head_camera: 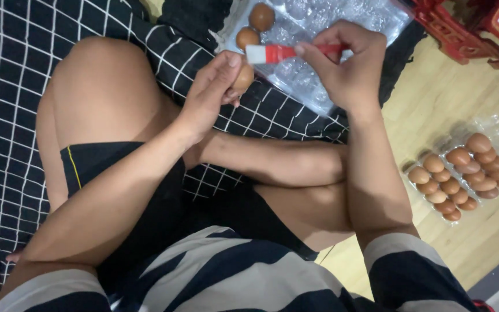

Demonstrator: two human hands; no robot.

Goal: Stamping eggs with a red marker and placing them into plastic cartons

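Left hand [212, 92] fingers clamped on smooth brown oval egg [242, 77]; right hand [347, 72] fingers pinch red-handled white-bristle brush [275, 54], bristles just above egg. Best: light strokes, egg turned slowly, grip gentle on brittle shell. Beyond egg: clear dimpled plastic tray [330, 23] with two eggs, on black white-grid cloth [7, 69]. Well right of egg: full egg trays [460, 176] on wooden floor [434, 110].

**What you are wearing**

You wear a short-sleeved shirt [249, 277] with broad horizontal stripes, dark navy alternating with pale grey-cream. The sleeves end above your elbows, so both forearms are bare. Your shorts [145, 190] are black, with a thin yellow line along the hem. Your knees and lower legs are uncovered. No rings, watch or gloves show.
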